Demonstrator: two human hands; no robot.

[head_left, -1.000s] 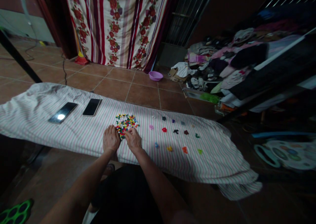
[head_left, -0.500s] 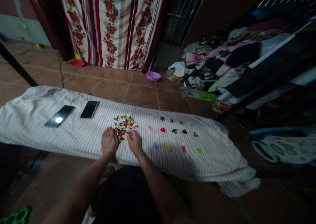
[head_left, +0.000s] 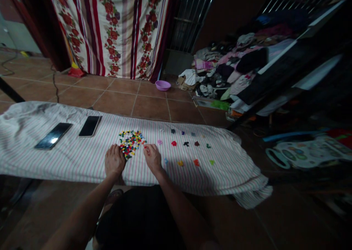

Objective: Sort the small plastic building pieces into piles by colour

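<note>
A mixed pile of small coloured pieces (head_left: 132, 141) lies on the striped cloth (head_left: 90, 158). My left hand (head_left: 114, 160) rests flat on the cloth at the pile's near left edge, fingers stretched out. To the right of the pile, my right hand (head_left: 152, 158) is pinched, with what looks like a small red piece (head_left: 145, 146) at its fingertips. Further right, little single-colour heaps sit in rows, among them a red heap (head_left: 173, 143), a brown heap (head_left: 196, 144), a yellow heap (head_left: 180, 163), an orange heap (head_left: 196, 162) and a lime green heap (head_left: 211, 162).
Two phones, a left one (head_left: 53, 136) and a right one (head_left: 90, 126), lie on the cloth left of the pile. Beyond it, a purple basin (head_left: 163, 85) stands on the tiled floor before a floral curtain (head_left: 112, 33). Clothes (head_left: 228, 66) are heaped at the back right.
My right hand has moved off the pile's near edge to the right, fingers still pinched. My left hand stays beside the pile. The whole view has shifted somewhat.
</note>
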